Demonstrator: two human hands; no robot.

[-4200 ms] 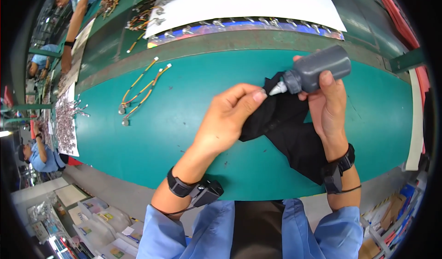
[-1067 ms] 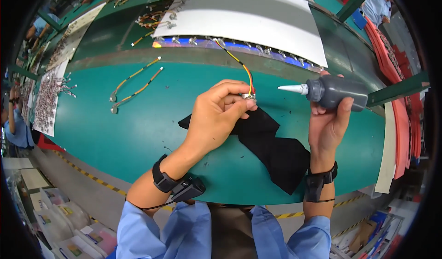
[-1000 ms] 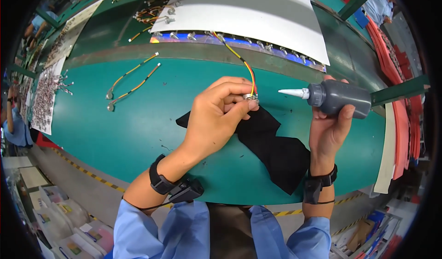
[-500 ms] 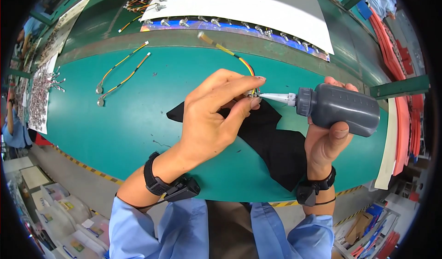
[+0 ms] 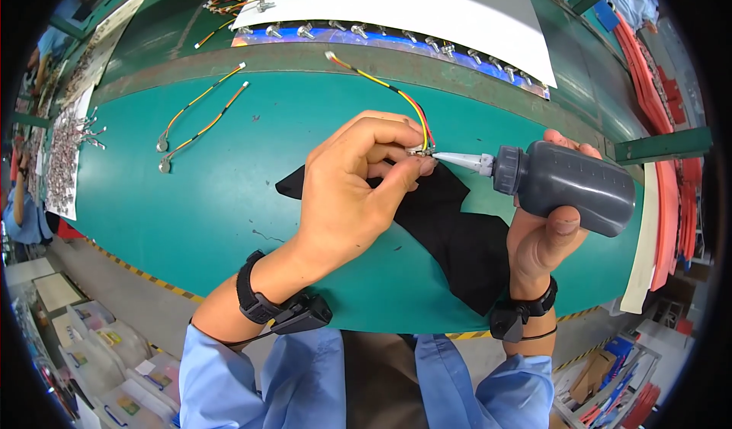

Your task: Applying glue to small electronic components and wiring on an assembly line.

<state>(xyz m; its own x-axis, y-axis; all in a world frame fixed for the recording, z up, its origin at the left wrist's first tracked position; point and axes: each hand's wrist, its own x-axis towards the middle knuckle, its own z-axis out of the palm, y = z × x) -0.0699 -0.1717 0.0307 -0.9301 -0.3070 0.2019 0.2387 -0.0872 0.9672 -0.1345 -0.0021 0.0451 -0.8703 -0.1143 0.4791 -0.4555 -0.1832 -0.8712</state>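
My left hand (image 5: 358, 189) pinches the metal end of a yellow, red and black wire harness (image 5: 385, 88) between thumb and fingers. The harness arcs up and away to the left. My right hand (image 5: 545, 231) grips a dark grey squeeze bottle (image 5: 568, 185) lying sideways. Its white nozzle tip (image 5: 457, 159) touches the wire end at my left fingertips. Both hands hover over a black cloth (image 5: 457, 235) spread on the green table (image 5: 229, 193).
Two yellow wires with ring terminals (image 5: 200, 116) lie at the left. A white board (image 5: 396, 2) with a row of metal fittings (image 5: 358, 31) runs along the back. Small metal parts (image 5: 65, 147) sit on paper at the far left. Red strips (image 5: 663, 124) lie at the right.
The bottle has come in toward my left hand, and its nozzle has gone from a gap away to touching the wire end. Earlier the cloth was held up; it now lies on the table.
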